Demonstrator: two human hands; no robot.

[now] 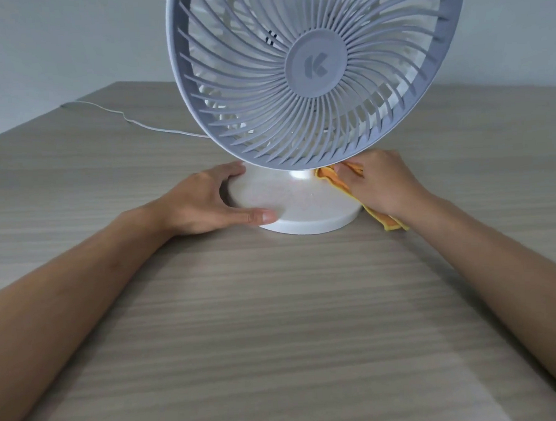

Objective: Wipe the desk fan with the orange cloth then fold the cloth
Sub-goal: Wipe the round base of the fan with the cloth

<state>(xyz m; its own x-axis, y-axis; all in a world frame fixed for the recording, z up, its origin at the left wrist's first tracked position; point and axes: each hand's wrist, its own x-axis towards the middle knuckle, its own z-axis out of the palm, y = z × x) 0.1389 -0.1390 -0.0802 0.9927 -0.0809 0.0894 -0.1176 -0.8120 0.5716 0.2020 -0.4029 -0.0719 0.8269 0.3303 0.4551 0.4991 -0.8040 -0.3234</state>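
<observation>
Desk fan (315, 65) stands on the wooden table (276, 323) before me, its grey-blue round grille of swirled ribs tilted over a white disc base (289, 203). My left hand (199, 203) curls round the base's left edge, thumb on the front rim. My right hand (385, 185) clutches the bunched orange cloth (333, 178) against the base's right side, one corner trailing onto the table. A white cord (130, 120) runs off behind.

letter K logo on desk fan (316, 63) hub
</observation>
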